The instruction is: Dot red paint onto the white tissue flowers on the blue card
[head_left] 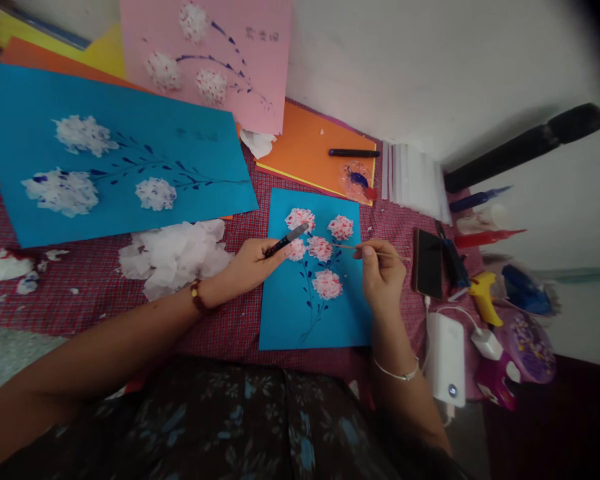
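A blue sheet (285,327) lies in front of me, bearing several paper flowers (327,285) in white and red, with dark blue stems and leaves drawn among them. My left hand (257,263) is closed around a dark marker pen (287,240) with a grey end, held over the sheet's left side. On the right side, my right hand (384,270) pinches a thin stick (347,247). Its far tip points at the middle flower; whether it touches cannot be made out.
Crumpled white tissue pieces (175,257) lie left of the sheet. Finished flower pictures on blue (145,227) and pink card (275,80) stand behind. A black pen (354,153) and a paint dish (359,180) rest on orange card. Right are a phone (428,263), white power bank (446,360) and yellow glue gun (485,297).
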Motion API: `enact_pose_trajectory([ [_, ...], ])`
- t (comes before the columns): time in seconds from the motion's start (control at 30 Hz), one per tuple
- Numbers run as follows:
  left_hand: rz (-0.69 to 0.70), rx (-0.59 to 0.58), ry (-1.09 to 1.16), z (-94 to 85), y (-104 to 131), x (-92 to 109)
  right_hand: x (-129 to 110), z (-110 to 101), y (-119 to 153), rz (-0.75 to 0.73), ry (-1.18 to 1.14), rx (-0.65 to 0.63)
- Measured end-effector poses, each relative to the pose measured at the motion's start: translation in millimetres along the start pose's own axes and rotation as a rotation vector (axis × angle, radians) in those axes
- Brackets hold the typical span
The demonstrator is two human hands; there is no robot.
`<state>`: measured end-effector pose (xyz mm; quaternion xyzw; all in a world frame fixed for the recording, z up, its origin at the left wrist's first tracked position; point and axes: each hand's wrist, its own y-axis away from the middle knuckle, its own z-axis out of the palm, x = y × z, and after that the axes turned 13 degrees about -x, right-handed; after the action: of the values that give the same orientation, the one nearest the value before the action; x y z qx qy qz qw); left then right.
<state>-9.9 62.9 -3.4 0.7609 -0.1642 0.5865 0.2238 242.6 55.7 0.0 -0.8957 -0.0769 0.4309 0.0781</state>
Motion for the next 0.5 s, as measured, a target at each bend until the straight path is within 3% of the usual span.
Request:
enact_pose_trajectory([
  [0.13,-0.008,0.002,-0.020,-0.3,-0.4,-1.2,0.3,0.7,-2.9,0.002,-0.056,0.026],
  [0.3,-0.018,0.019,-0.040,-0.5,-0.6,-2.0,1.4,2.8,-4.2,-0.031,-0.038,-0.077],
  [0.5,-0.005,0.017,-0.043,-0.7,-0.6,-1.7,4.5,2.9,-3.0,-0.006,-0.052,-0.053],
])
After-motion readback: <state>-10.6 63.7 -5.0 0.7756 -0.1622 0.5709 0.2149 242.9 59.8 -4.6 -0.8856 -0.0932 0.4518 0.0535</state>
